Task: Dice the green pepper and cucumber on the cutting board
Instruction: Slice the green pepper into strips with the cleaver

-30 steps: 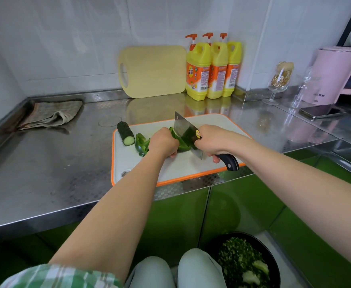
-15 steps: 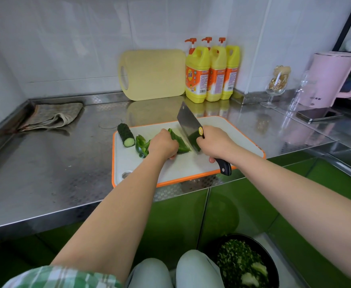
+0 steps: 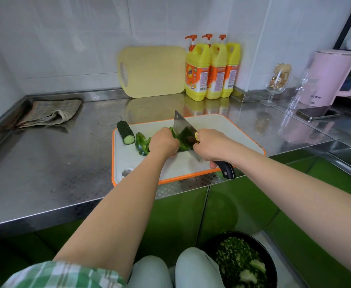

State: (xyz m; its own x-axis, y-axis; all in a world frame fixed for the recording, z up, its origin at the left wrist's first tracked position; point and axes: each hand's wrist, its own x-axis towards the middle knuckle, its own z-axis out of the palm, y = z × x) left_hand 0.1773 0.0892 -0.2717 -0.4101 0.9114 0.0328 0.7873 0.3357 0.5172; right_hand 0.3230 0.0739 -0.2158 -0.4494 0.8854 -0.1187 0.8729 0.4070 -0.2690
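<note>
The right hand curls tight round the black handle of the cleaver, whose blade stands edge-down against the green pepper. The left hand, fingers curled, holds the pepper down on the cutting board, right beside the blade. Cut pepper strips lie just left of that hand. The cucumber piece (cut face toward the camera) lies at the board's far left corner. The board sits on the steel counter.
</note>
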